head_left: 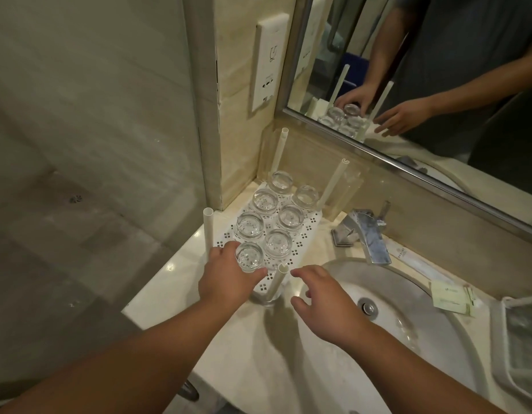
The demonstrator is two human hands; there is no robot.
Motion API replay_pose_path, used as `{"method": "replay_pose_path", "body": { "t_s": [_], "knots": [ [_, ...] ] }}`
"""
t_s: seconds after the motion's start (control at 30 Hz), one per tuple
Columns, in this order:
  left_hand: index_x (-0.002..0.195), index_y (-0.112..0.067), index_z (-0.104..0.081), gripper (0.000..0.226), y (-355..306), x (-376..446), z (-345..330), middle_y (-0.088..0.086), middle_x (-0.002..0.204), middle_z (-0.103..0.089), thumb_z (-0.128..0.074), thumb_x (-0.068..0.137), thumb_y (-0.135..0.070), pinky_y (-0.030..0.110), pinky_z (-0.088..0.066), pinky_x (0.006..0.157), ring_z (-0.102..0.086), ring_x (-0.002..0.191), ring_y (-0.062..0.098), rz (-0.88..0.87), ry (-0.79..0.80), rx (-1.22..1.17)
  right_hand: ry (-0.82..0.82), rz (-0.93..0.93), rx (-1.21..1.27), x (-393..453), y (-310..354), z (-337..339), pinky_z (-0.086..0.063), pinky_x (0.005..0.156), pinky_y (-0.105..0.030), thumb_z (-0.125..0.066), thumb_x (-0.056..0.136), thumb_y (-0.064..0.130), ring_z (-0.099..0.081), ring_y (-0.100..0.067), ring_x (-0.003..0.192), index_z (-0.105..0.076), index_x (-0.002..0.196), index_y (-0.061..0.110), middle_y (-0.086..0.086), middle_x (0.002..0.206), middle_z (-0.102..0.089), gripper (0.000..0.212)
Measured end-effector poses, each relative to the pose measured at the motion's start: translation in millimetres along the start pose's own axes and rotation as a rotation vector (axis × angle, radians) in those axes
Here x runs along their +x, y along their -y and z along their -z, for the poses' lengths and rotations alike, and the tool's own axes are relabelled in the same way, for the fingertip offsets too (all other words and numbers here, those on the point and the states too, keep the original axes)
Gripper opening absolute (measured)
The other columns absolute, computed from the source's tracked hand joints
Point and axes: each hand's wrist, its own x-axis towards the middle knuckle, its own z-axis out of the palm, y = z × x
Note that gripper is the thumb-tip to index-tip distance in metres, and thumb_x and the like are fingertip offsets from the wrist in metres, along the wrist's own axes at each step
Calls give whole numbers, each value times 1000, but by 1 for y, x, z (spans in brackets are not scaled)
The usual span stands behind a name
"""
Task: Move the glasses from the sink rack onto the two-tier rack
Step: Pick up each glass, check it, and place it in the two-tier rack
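A white perforated rack [311,224] with upright corner posts stands on the counter left of the sink. Several clear glasses [263,201] sit upside down on its shelf in two rows. My left hand [225,274] grips the nearest glass [249,256] at the rack's front left corner. My right hand [327,303] hovers over the sink's left edge, just right of the front post [276,283], fingers spread and holding nothing. Another glass shows dimly below the shelf by that post.
A chrome faucet [367,234] and round basin [408,324] lie to the right. A white wire rack [518,339] sits at the far right edge, with paper packets [451,298] beside it. A mirror [438,70] lines the back wall; a glass shower panel [79,144] stands at left.
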Motion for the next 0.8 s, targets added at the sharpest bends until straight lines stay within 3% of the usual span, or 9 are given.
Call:
{"method": "replay_pose_path", "body": {
  "t_s": [0.23, 0.4, 0.57, 0.67, 0.8],
  "knots": [
    [128, -36, -51, 70, 1, 0, 1, -7, 128, -51, -79, 66, -54, 30, -43, 79, -58, 114, 19, -37, -31, -43, -3, -29, 43, -5, -4, -4, -37, 81, -13, -59, 90, 32, -54, -1, 98, -49, 135, 33, 17, 134, -43, 45],
    [127, -34, -57, 70, 1, -8, 7, -10, 128, -53, -85, 63, -45, 23, -39, 81, -58, 113, 14, -103, -73, -110, -26, -97, 159, -9, -7, -7, -33, 73, 3, -61, 90, 26, -56, 7, 79, -57, 130, 35, 10, 143, -43, 40],
    [123, -37, -60, 67, -3, -21, 23, -14, 121, -49, -86, 62, -45, 20, -37, 82, -58, 110, 11, -175, -86, -150, -39, -170, 203, -16, -2, -2, -35, 79, -12, -61, 91, 30, -62, 11, 66, -56, 128, 44, 0, 161, -21, 40],
    [122, -40, -60, 67, -10, -27, 37, -15, 120, -48, -86, 61, -48, 20, -37, 83, -57, 107, 8, -241, -104, -159, -54, -184, 201, -20, 1, 2, -34, 66, -5, -60, 91, 31, -59, 14, 62, -56, 126, 47, 0, 163, -11, 39],
    [121, -43, -60, 69, -22, -37, 57, -16, 127, -47, -83, 58, -53, 21, -41, 85, -56, 106, 4, -337, -146, -163, -68, -190, 184, -27, 5, 5, -37, 58, -4, -59, 91, 32, -60, 4, 59, -53, 128, 49, 0, 164, 3, 42]
  ]
}}
